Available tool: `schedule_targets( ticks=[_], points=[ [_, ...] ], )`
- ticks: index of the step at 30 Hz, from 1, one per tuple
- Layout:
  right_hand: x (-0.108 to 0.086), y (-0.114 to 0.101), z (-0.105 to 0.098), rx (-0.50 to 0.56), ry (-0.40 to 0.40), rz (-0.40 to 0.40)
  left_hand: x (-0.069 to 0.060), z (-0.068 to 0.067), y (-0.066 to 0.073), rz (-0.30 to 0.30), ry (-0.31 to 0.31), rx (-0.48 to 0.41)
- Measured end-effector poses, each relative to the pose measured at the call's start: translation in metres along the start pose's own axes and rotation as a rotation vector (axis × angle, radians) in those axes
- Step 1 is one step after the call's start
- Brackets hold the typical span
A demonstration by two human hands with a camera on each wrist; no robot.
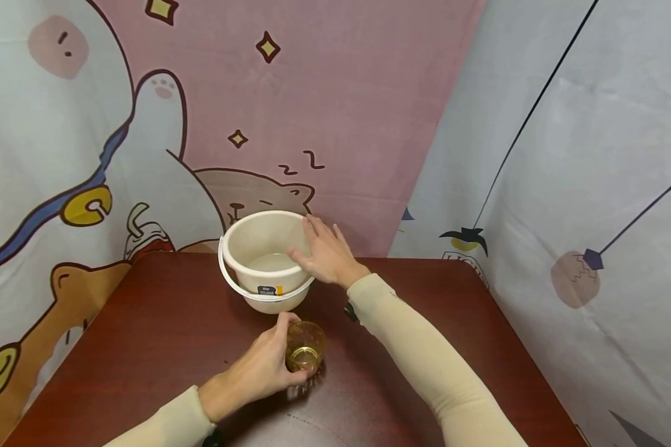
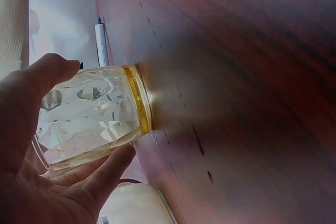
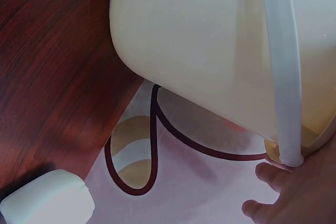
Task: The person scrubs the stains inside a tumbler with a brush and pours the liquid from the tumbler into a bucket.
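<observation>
My left hand grips an amber-tinted glass cup between thumb and fingers, in front of the bucket. In the left wrist view the faceted cup has its base close to the tabletop; whether it touches cannot be told. A cream plastic bucket with a white handle stands near the table's back edge. At the bucket's right rim is my right hand, its fingers mostly straight. The right wrist view puts these fingers beside the handle's hinge end.
The dark red-brown table reaches back to a patterned cloth. A white rounded object shows at the lower left of the right wrist view. In the left wrist view, a marker-like white stick appears past the cup.
</observation>
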State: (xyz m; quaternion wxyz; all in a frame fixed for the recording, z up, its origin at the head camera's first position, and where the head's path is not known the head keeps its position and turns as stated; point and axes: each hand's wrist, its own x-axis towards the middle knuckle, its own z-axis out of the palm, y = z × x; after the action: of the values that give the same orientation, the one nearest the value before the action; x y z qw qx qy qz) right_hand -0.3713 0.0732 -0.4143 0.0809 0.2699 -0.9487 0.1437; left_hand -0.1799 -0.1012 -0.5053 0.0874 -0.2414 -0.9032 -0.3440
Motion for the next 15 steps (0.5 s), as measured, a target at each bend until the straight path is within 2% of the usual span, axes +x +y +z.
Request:
schedule_targets(
  ticks=[6, 11, 15],
  points=[
    [0.0005, -0.0005, 0.0003, -0.002, 0.003, 0.002, -0.0008, -0.0001, -0.0004, 0.007, 0.003, -0.003],
    [0.0009, -0.0008, 0.0013, -0.009, 0.000, -0.004, -0.0028, -0.0003, -0.0013, -0.014, -0.002, 0.004],
    [0.0015, -0.0005, 0.0005, -0.032, -0.002, -0.002, -0.0033, -0.0034, -0.0016, -0.037, -0.014, 0.043]
  ],
)
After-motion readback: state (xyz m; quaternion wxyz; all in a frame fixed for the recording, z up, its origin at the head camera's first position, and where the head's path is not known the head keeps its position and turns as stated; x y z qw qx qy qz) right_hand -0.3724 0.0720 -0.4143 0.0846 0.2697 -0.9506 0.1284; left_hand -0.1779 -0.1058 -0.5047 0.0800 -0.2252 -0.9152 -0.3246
